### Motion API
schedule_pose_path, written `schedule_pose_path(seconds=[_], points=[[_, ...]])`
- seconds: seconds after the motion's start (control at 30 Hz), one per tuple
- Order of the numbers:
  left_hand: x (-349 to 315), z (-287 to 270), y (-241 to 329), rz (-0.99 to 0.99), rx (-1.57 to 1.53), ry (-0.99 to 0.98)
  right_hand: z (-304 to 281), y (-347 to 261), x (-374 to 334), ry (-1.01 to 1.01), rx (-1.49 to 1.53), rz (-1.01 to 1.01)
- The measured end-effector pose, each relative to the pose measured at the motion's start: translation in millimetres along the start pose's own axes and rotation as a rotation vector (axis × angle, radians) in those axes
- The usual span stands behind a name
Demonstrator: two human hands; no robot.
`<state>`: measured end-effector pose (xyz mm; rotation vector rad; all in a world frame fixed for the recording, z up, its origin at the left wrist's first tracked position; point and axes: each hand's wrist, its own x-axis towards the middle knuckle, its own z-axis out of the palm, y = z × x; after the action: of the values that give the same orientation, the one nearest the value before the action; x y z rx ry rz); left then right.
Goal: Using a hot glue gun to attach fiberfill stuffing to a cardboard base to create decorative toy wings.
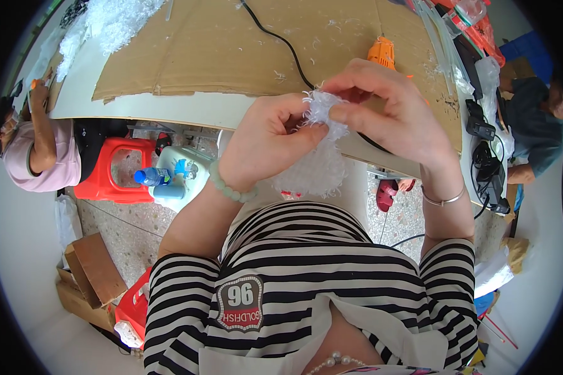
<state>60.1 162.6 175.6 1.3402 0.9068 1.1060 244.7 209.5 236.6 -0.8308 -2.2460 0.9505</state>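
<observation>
head view: l hand (263,139) & r hand (391,112) both pinch white fluffy fringe (326,112) btwn them, by table (187,108) edge; prob. teasing/shaping step; next move needs steady l grip.

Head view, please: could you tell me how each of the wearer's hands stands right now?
Left hand: closed, pinching the white fluffy material between thumb and fingers.
Right hand: closed, thumb and fingers pinching the same material.
</observation>
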Motion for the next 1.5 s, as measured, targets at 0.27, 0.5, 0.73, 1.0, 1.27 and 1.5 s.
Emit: schedule_pose_path(seconds=[0.27,0.5,0.73,1.0,1.27,1.5], points=[[-4.6,13.1,3.8,0.068,0.131,-0.053,-6.3,-3.3,-8.5,-0.051,-0.084,0.096],[-2.6,21.3,2.6,0.03,-0.003,-0.082,-15.2,2.2,-19.5,-0.053,-0.181,-0.063],[5.1,16.9,11.8,0.121,-0.223,0.125,-15.9,1.0,-23.6,-0.01,0.147,0.182],[4.4,6.7,16.1,0.165,-0.439,0.169,-0.1,7.0,-24.7,-0.067,0.306,0.272],[-2.8,2.1,11.8,0.022,-0.347,0.303,-14.8,9.4,-24.0,0.102,0.29,0.271],[2.4,15.4,12.1,0.067,-0.203,0.272,-7.8,6.6,-20.4,0.097,0.159,0.191]])
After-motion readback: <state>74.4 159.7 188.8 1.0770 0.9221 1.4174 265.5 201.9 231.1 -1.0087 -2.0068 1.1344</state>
